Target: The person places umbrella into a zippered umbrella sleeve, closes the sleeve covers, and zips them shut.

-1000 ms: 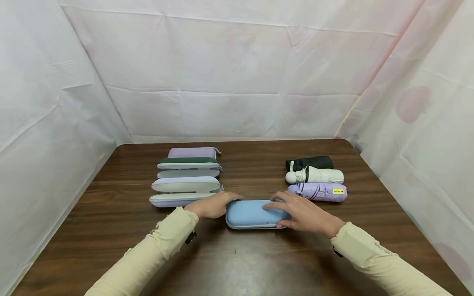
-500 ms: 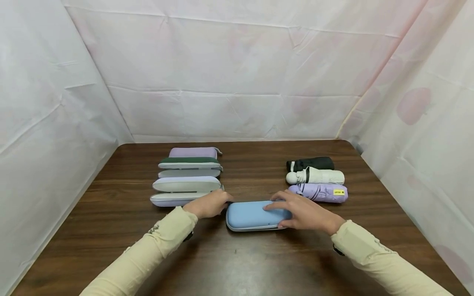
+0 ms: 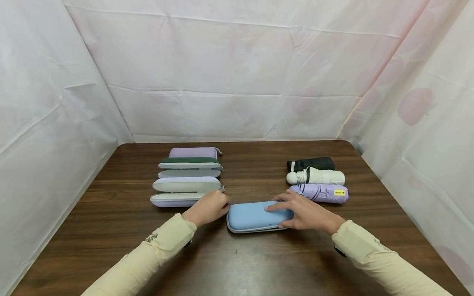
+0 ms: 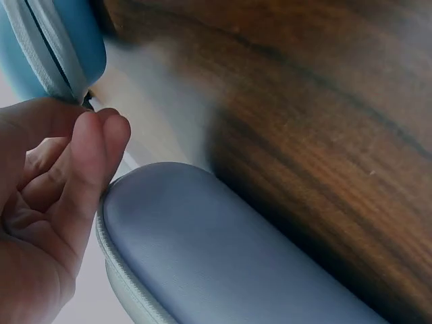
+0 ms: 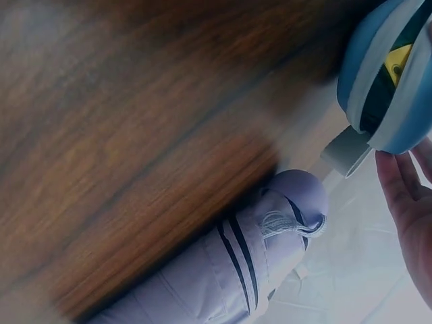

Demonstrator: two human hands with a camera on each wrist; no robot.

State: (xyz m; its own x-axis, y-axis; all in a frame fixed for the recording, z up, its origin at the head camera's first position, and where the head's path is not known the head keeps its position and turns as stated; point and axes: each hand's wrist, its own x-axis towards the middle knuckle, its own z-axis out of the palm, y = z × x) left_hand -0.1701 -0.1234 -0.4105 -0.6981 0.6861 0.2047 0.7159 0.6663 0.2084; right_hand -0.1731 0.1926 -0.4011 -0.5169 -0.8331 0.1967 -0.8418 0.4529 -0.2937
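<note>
A light blue zip case (image 3: 248, 216) lies flat on the table between both hands. My right hand (image 3: 305, 211) holds its right end, fingers on the lid and thumb at the front edge. The right wrist view shows this end unzipped, with a yellow piece (image 5: 398, 65) inside and a grey loop (image 5: 347, 150) outside. At the left end, my left hand (image 3: 209, 207) pinches the zipper pull (image 4: 88, 101), mostly hidden by thumb and fingers. A dark gap shows between the zipper bands there too. Close beside the left hand lies an open lavender case (image 3: 174, 201).
Behind the lavender case are an open green case (image 3: 189, 160) and a purple case (image 3: 193, 152). To the right lie folded umbrellas: purple (image 3: 318, 193), white (image 3: 322, 176) and black (image 3: 314, 163). Pale sheets (image 3: 229, 74) enclose the brown table (image 3: 237, 263).
My left hand has moved from the back left corner of the blue case round to its left end, toward me. The right hand keeps its hold, and the case has turned very slightly.
</note>
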